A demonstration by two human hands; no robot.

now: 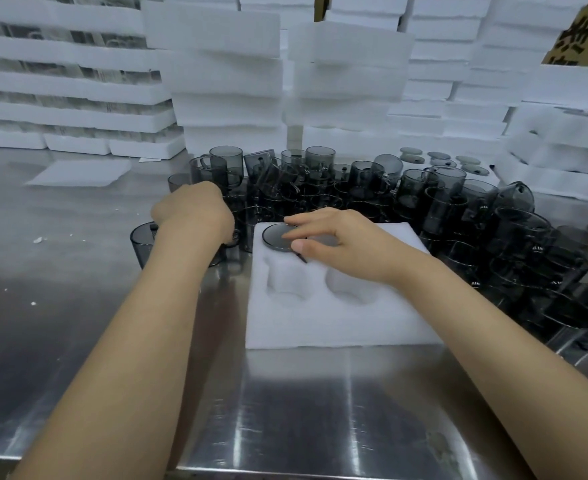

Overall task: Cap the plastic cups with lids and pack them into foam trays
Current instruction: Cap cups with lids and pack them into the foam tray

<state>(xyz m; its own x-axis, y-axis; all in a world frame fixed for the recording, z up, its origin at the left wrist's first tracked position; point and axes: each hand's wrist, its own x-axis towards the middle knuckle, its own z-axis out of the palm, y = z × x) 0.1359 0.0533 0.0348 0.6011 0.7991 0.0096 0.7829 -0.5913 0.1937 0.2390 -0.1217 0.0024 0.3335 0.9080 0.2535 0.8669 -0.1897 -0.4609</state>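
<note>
Pressing down, as I read it: lid, dark, round and flat, lying level in the far-left pocket of the tray, presumably on a cup sunk out of sight beneath it.

Right hand: arched over the lid, index at the far rim and thumb at the near rim, pinching it across. A dark patch under the palm may be a second lid, but I cannot be sure.

Left hand: knuckles up among the cups beyond the tray, its fingers hidden, so I cannot tell its grip.

Handling: the cups are thin, smoky plastic, which I judge to be light, stiff, slick and easily toppled. I would take them by the wall or handle. The lids are best held by the rim. The foam is soft and dents.

Near pockets: two, unfilled.

Spare lids: lying flat behind the cups.

Table: steel.

Foam stacks: piled at the back.
</note>
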